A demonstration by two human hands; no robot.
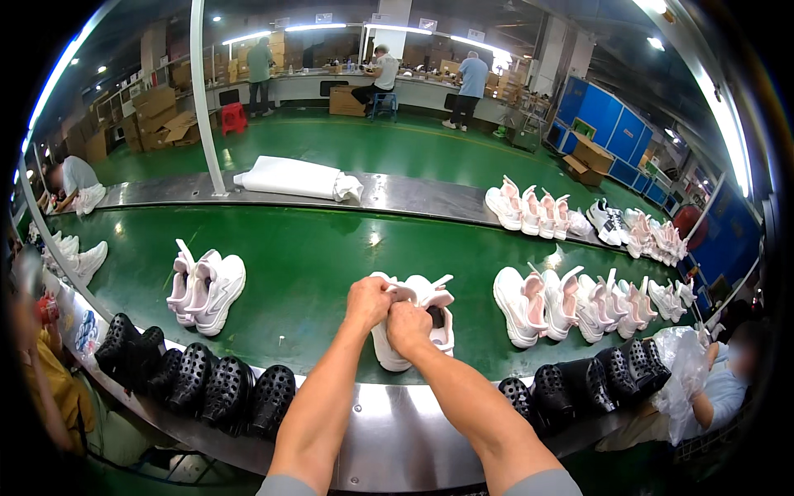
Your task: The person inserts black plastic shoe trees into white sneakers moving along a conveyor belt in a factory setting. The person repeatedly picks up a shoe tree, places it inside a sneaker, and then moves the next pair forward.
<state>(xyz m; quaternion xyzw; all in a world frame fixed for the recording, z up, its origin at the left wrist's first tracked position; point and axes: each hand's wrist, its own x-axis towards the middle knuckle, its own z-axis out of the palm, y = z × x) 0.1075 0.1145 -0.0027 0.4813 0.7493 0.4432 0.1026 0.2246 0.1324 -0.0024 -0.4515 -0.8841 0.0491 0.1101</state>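
On the green work surface in front of me stands a pair of white sneakers with pink linings. My left hand (368,302) is closed on the upper edge of the left sneaker (387,354), by its collar. Pressed against the same shoe's opening is my right hand (408,329), a fist with its fingertips hidden, so what it pinches does not show. The right sneaker (445,329) stands close beside, partly behind my right hand; something dark shows in its opening. Another white pair (217,293) stands to the left.
Several white-pink sneakers (519,307) line the right. Black perforated shoe-shaped forms (223,387) and more black forms (585,382) sit along the metal edge (389,442). Beyond, a metal shelf (422,192) carries a white roll (289,178) and shoes. A co-worker at right handles clear plastic (680,368).
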